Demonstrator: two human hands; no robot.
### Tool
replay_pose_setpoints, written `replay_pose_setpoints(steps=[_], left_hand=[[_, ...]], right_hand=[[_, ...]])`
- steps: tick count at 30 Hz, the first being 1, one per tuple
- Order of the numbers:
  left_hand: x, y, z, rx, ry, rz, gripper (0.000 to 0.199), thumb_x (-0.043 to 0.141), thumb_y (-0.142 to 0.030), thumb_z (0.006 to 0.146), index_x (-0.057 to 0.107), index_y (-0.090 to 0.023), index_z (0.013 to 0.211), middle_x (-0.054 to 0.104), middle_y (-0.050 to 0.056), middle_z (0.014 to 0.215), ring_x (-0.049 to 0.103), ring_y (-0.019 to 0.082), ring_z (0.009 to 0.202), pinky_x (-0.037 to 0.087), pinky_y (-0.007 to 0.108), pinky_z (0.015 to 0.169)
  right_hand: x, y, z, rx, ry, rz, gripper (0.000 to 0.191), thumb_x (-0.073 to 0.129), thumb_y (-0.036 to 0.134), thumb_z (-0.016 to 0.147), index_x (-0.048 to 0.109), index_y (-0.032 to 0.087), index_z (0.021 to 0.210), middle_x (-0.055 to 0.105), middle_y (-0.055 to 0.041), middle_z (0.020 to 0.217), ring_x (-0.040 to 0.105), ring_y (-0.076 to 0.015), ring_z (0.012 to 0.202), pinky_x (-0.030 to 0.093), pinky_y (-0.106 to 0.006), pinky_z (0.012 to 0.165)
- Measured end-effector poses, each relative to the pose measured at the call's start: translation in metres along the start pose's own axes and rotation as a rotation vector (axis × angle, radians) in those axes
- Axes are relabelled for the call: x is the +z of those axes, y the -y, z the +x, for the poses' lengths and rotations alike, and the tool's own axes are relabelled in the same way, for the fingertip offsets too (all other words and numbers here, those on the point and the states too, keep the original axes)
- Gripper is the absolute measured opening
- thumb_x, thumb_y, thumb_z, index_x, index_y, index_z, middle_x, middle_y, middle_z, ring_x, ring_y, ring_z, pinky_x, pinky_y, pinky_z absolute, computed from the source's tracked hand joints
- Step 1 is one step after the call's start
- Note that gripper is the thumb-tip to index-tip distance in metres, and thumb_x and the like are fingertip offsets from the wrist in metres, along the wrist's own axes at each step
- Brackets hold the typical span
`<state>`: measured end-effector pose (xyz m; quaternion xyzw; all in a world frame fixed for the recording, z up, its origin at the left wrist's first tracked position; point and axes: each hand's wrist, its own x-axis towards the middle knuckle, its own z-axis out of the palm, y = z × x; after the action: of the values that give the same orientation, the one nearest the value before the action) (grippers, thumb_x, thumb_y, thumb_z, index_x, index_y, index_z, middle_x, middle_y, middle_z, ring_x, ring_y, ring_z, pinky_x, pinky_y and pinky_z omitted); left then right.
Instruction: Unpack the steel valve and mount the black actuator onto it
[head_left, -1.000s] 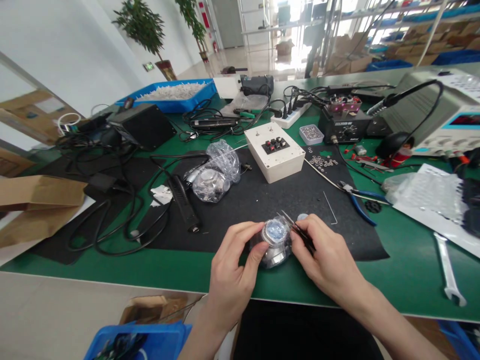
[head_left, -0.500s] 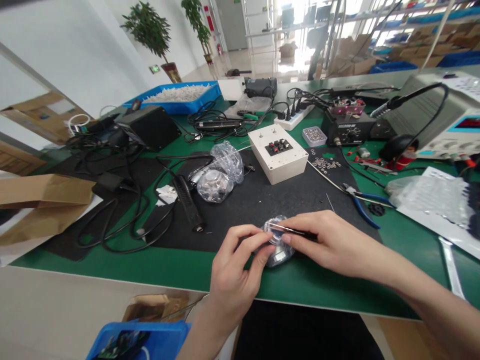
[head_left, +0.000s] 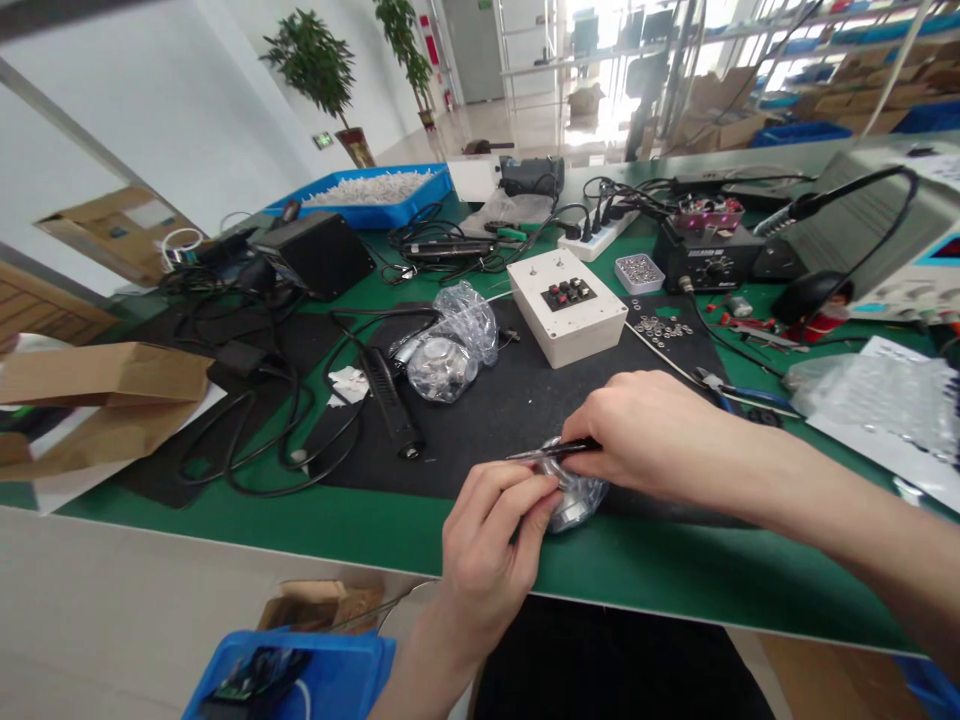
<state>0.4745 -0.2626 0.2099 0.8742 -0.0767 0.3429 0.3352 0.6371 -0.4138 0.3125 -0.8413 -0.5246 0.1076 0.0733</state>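
Near the front edge of the bench, my left hand (head_left: 499, 530) is closed on a round metal part wrapped in clear plastic (head_left: 577, 503). My right hand (head_left: 630, 430) grips a thin tool that looks like tweezers (head_left: 540, 454), dark at the handle and metallic at the tip. The tool lies across the top of the wrapped part, its tip pointing left above my left fingers. Whether the tip touches the part is hidden by my fingers. A second plastic-wrapped metal part (head_left: 442, 367) lies on the black mat (head_left: 495, 420) farther back.
Behind my hands stands a beige switch box (head_left: 570, 325), with small nuts (head_left: 660, 328) and a tray of tiny parts (head_left: 639, 272) to its right. A black cylindrical tool (head_left: 391, 405) and looped cables lie left. Blue-handled cutters (head_left: 731, 390) sit right, partly behind my arm.
My right hand has moved up and slightly forward, and the tool now lies flatter, pointing left. My left hand still holds the wrapped part. The camera view has shifted a little.
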Motion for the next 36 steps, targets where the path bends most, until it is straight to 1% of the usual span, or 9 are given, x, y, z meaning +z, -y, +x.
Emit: replay_pose_setpoints(steps=[5, 10, 13, 16, 19, 21, 27, 30, 36], left_hand=[[0.003, -0.001, -0.005, 0.003, -0.029, 0.012, 0.037, 0.074, 0.002, 0.09, 0.07, -0.02, 0.119, 0.071, 0.006, 0.111, 0.068, 0.019, 0.108, 0.059, 0.035, 0.097], [0.007, 0.0, -0.007, -0.038, -0.061, 0.009, 0.038, 0.074, -0.001, 0.091, 0.069, -0.022, 0.122, 0.074, 0.005, 0.115, 0.07, 0.019, 0.111, 0.059, 0.035, 0.099], [0.006, 0.001, -0.005, -0.06, -0.072, 0.011, 0.035, 0.076, -0.002, 0.091, 0.069, -0.021, 0.12, 0.075, 0.004, 0.113, 0.07, 0.018, 0.109, 0.058, 0.034, 0.098], [0.004, 0.003, -0.004, -0.073, -0.061, 0.014, 0.033, 0.075, -0.005, 0.093, 0.069, -0.021, 0.121, 0.075, 0.005, 0.112, 0.07, 0.019, 0.108, 0.058, 0.034, 0.097], [0.003, 0.004, -0.005, -0.102, -0.053, 0.026, 0.032, 0.074, -0.007, 0.094, 0.07, -0.021, 0.123, 0.073, 0.005, 0.111, 0.069, 0.019, 0.105, 0.058, 0.034, 0.093], [0.003, 0.004, -0.006, -0.125, -0.058, 0.032, 0.031, 0.074, -0.007, 0.095, 0.07, -0.021, 0.122, 0.073, 0.005, 0.111, 0.069, 0.018, 0.103, 0.057, 0.033, 0.092], [0.002, -0.002, -0.008, -0.106, -0.037, 0.09, 0.023, 0.069, -0.004, 0.096, 0.069, -0.02, 0.113, 0.07, 0.004, 0.103, 0.067, 0.017, 0.096, 0.055, 0.031, 0.088], [-0.002, -0.001, -0.008, -0.077, 0.003, 0.211, 0.021, 0.066, -0.005, 0.098, 0.064, -0.019, 0.113, 0.067, 0.005, 0.102, 0.065, 0.017, 0.094, 0.052, 0.031, 0.087], [-0.007, -0.007, -0.012, -0.194, -0.035, 0.297, 0.008, 0.058, -0.011, 0.103, 0.057, -0.018, 0.104, 0.058, 0.003, 0.096, 0.06, 0.015, 0.088, 0.049, 0.028, 0.079]], right_hand=[[0.003, 0.005, 0.007, -0.031, -0.021, 0.048, 0.018, 0.07, 0.029, 0.086, 0.075, 0.022, 0.07, 0.069, -0.0064, 0.062, 0.057, -0.0186, 0.054, 0.021, -0.031, 0.053], [0.019, -0.003, -0.016, 0.187, -0.108, 0.696, 0.012, 0.067, 0.026, 0.088, 0.075, 0.02, 0.081, 0.067, 0.0003, 0.064, 0.054, -0.0133, 0.055, 0.031, -0.027, 0.052], [0.034, -0.01, -0.037, 0.387, -0.275, 1.119, 0.014, 0.072, 0.032, 0.089, 0.073, 0.018, 0.087, 0.057, 0.0047, 0.056, 0.046, -0.0107, 0.052, 0.032, -0.025, 0.052], [0.052, -0.019, -0.056, 0.545, -0.391, 1.296, 0.028, 0.079, 0.043, 0.089, 0.071, 0.016, 0.092, 0.049, 0.0074, 0.052, 0.036, -0.0092, 0.05, 0.026, -0.024, 0.049], [0.062, -0.026, -0.069, 0.603, -0.492, 1.247, 0.031, 0.075, 0.048, 0.095, 0.069, 0.018, 0.098, 0.05, 0.0074, 0.054, 0.037, -0.0094, 0.051, 0.025, -0.024, 0.049], [0.062, -0.026, -0.073, 0.548, -0.511, 1.151, 0.029, 0.074, 0.047, 0.097, 0.068, 0.019, 0.098, 0.057, 0.0049, 0.06, 0.046, -0.0109, 0.056, 0.033, -0.024, 0.053], [0.062, -0.003, -0.058, 0.351, -0.391, 0.983, 0.041, 0.083, 0.048, 0.09, 0.071, 0.022, 0.121, 0.069, 0.0024, 0.085, 0.047, -0.0111, 0.06, 0.036, -0.026, 0.054], [0.07, 0.0, -0.052, 0.305, -0.405, 0.949, 0.022, 0.076, 0.043, 0.098, 0.073, 0.022, 0.103, 0.071, 0.001, 0.088, 0.059, -0.0139, 0.074, 0.045, -0.026, 0.066], [0.094, -0.002, -0.069, 0.444, -0.443, 1.057, 0.028, 0.074, 0.049, 0.098, 0.071, 0.021, 0.095, 0.068, 0.0014, 0.081, 0.058, -0.0145, 0.072, 0.045, -0.027, 0.064]])
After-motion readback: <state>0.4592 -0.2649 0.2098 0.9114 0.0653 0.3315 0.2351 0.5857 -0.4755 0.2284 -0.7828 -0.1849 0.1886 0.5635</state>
